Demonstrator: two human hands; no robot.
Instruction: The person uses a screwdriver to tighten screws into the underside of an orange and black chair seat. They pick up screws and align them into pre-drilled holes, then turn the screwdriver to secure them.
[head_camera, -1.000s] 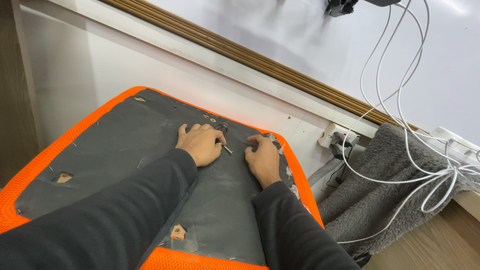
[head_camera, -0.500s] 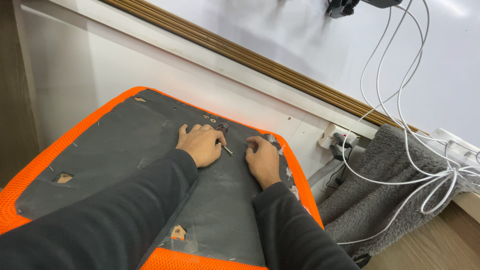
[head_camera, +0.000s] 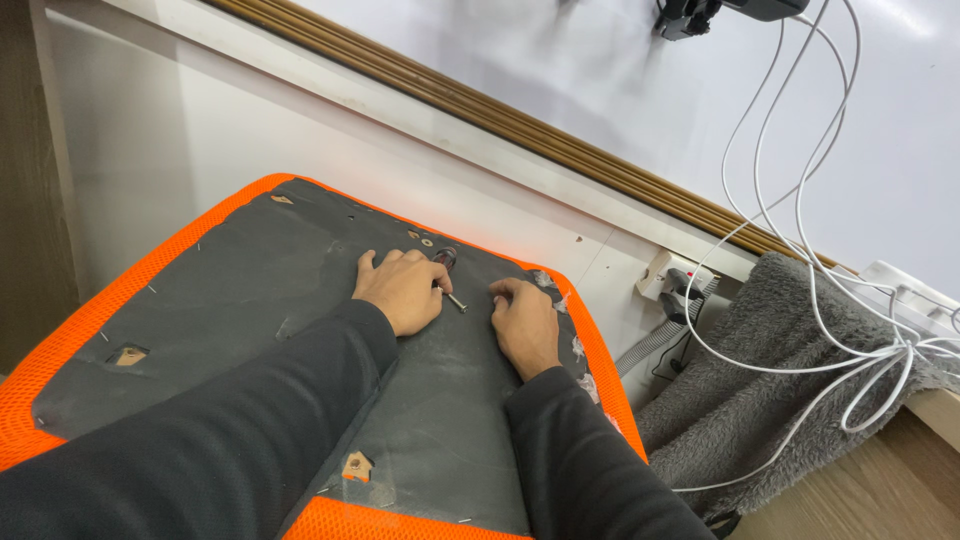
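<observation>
An upturned seat cushion with an orange mesh rim (head_camera: 120, 290) and a dark grey underside (head_camera: 250, 300) lies in front of me. My left hand (head_camera: 400, 290) rests on the grey underside, fingers curled around a small metal screw or tool (head_camera: 455, 299) that pokes out to the right. My right hand (head_camera: 525, 325) lies flat beside it, fingertips near the screw's tip. Small holes and washers (head_camera: 428, 241) sit just beyond my left hand. Both arms wear dark sleeves.
A white wall with a brown wooden strip (head_camera: 560, 140) runs behind the cushion. A wall socket with a plug (head_camera: 675, 280) sits at the right. White cables (head_camera: 830, 300) hang over a grey fluffy fabric (head_camera: 780, 400). Wooden floor shows at bottom right.
</observation>
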